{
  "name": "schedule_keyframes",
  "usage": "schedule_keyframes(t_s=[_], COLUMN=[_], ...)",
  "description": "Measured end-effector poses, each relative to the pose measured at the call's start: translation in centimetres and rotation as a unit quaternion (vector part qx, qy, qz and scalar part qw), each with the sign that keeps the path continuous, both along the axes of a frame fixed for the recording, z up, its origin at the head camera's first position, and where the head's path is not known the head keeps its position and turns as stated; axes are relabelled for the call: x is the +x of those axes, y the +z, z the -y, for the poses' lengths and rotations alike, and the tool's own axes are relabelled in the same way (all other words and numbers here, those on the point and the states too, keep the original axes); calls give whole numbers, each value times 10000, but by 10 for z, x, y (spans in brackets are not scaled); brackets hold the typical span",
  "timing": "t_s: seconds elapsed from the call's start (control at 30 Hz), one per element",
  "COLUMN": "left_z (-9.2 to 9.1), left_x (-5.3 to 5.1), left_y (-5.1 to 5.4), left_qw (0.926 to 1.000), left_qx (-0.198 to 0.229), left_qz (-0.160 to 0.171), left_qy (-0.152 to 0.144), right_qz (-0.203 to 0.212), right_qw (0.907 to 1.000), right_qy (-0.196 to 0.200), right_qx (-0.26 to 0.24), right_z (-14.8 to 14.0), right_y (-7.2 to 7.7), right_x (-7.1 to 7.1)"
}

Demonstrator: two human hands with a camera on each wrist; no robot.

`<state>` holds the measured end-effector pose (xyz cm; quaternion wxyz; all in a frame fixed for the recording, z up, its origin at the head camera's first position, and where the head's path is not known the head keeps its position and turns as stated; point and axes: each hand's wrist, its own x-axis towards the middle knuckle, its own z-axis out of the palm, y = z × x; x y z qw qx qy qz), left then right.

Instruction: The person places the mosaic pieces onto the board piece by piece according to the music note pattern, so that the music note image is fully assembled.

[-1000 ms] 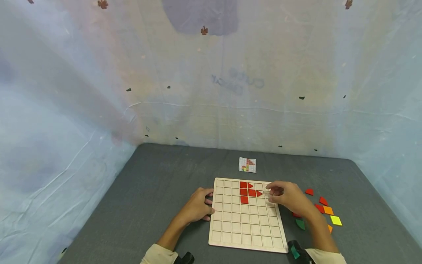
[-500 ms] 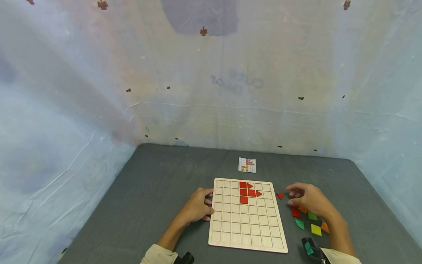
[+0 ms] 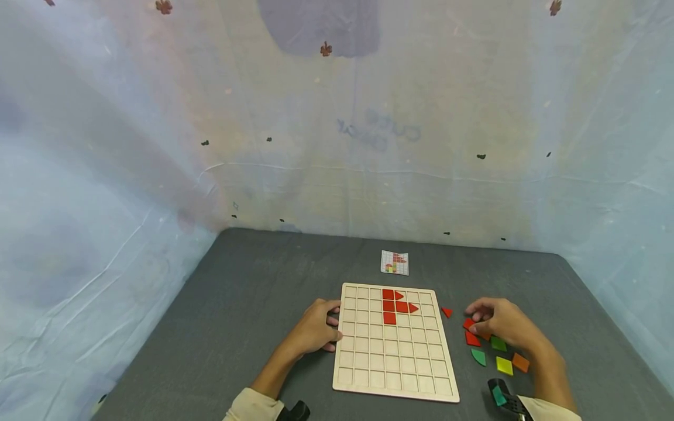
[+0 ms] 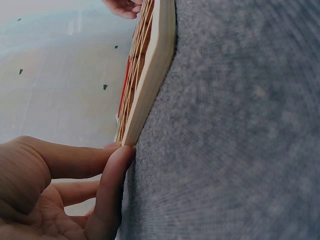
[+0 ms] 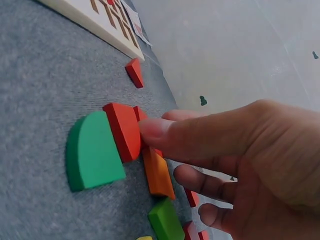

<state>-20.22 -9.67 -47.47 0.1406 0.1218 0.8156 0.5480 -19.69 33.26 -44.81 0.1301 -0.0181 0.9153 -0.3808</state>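
The wooden grid board (image 3: pixel 389 356) lies on the table with red squares (image 3: pixel 389 318) and red triangles in its upper cells. At its left edge, my left hand (image 3: pixel 313 329) pinches the rim between thumb and finger, as the left wrist view shows at the board's edge (image 4: pixel 152 75). Right of the board, my right hand (image 3: pixel 508 321) is over loose pieces, fingers loosely bent. In the right wrist view its thumb (image 5: pixel 156 129) touches or nearly touches a red piece beside the green quarter-round (image 5: pixel 95 150); contact is partly hidden.
Beyond the board lies a small pattern card (image 3: pixel 395 263). A red triangle (image 3: pixel 446 312) sits just right of the board. Yellow (image 3: pixel 504 366), orange (image 3: pixel 521 362) and green (image 3: pixel 478 356) pieces lie near my right forearm. A pale curtain hangs behind the table.
My right hand has moved from the board's upper right to the loose pieces, leaving a red triangle beside the board. Some loose pieces have shifted. My left hand has stayed at the rim.
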Motion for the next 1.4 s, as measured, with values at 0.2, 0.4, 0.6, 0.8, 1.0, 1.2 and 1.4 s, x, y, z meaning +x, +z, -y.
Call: schedule_keyframes(t_s=[0.2, 0.4, 0.6, 0.8, 1.0, 1.2, 1.4], left_z=[0, 0, 0, 0, 0, 0, 1], left_x=[0, 0, 0, 0, 0, 1, 0], left_y=[1, 1, 1, 1, 1, 2, 0], left_qw=[10000, 10000, 10000, 10000, 10000, 10000, 10000], left_qx=[-7, -9, -2, 14, 6, 28, 7], left_qz=[12, 14, -37, -26, -14, -21, -32], left_qy=[-7, -31, -29, -6, -27, -63, -39], right_qz=[-409, -396, -227, -199, -166, -239, -333], right_qw=[9986, 9979, 9972, 9958, 9965, 9970, 9973], right_qy=[143, 18, -39, -70, -128, -153, -111], right_qx=[289, 512, 715, 887, 808, 722, 643], right_z=[3, 3, 0, 1, 3, 3, 4], right_y=[-2, -1, -1, -3, -4, -5, -4], right_x=[-2, -3, -4, -6, -6, -6, -5])
